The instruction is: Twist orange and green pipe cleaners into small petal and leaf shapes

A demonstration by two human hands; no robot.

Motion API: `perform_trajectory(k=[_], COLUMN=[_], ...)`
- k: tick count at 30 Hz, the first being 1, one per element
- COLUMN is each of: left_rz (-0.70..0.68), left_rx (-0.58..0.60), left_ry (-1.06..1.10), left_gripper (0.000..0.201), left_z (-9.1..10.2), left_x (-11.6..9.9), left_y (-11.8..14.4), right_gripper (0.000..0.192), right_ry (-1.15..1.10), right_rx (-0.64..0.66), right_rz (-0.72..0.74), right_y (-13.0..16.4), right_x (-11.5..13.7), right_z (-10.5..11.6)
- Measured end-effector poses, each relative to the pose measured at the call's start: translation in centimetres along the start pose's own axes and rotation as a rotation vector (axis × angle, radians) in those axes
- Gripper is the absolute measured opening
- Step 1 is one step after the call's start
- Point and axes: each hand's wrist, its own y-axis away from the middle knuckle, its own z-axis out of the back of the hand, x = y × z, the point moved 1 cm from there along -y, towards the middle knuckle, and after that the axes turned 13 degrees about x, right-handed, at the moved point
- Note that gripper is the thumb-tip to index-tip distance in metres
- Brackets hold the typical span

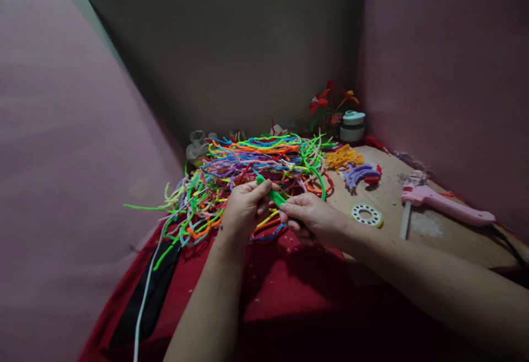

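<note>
Between my two hands is a short green bundle of pipe cleaners (276, 198), held at a slant above the table's front. My left hand (249, 201) pinches its upper end between thumb and fingers. At the lower end, my right hand (305, 214) has its thumb and fingers closed on the same bundle. Just behind them spreads a large tangled heap of pipe cleaners (252, 155) in many colours. Whether the green pieces are joined or folded I cannot tell.
On the board (384, 174) at right lie a pink hot glue gun (446, 203), a white ring with holes (367, 215), and orange (345, 157) and purple pipe-cleaner pieces (359, 174). Red and orange flowers (324, 100) stand behind. A white cable (145, 296) crosses a black flat object (146, 301) at left.
</note>
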Motion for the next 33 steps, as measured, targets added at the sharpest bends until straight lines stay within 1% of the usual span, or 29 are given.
perform_trajectory(k=[3,6,9,14,20,24,26,27,29,31,33], left_rz=[-0.081,-0.101,-0.099,-0.126,-0.116,-0.168,-0.183,-0.182,-0.162,-0.104,-0.017], left_rx=[-0.159,-0.22,-0.25,-0.292,-0.192,-0.272,-0.303,-0.293,-0.22,-0.104,0.019], left_ry=[-0.067,-0.049,-0.047,-0.069,0.015,-0.084,-0.112,-0.093,-0.004,0.089,0.13], left_gripper=[0.028,0.029,0.029,0.024,0.022,0.023,0.025,0.027,0.027,0.025,0.022], left_z=[-0.6,-1.1,-1.3,-0.6,0.1,0.3,0.5,0.5,0.6,0.5,0.3], left_x=[0.4,0.5,0.3,0.1,-0.3,-0.6,-0.5,-0.5,-0.4,-0.3,-0.1], left_y=[-0.3,-0.3,-0.3,-0.4,-0.2,-0.2,-0.2,-0.3,-0.3,-0.3,-0.2], right_gripper=[0.023,0.023,0.024,0.026,0.026,0.023,0.022,0.021,0.021,0.022,0.022], right_ry=[-0.011,0.009,0.054,0.077,0.013,-0.006,-0.028,-0.038,-0.052,-0.058,-0.053], right_rx=[0.0,-0.018,-0.023,0.004,-0.008,-0.03,-0.016,-0.002,0.02,0.02,0.011], right_rz=[0.015,0.03,0.046,0.045,-0.01,-0.021,-0.032,-0.035,-0.033,-0.021,-0.008], right_y=[-0.1,-0.1,-0.2,-0.4,-0.4,-0.4,-0.4,-0.4,-0.4,-0.3,-0.2], right_x=[0.0,-0.1,-0.3,-0.8,-1.2,-1.1,-1.1,-1.1,-1.0,-1.0,-0.9], right_z=[-0.2,-0.4,-0.5,-0.2,-0.2,-0.2,-0.2,-0.2,-0.2,-0.1,-0.1])
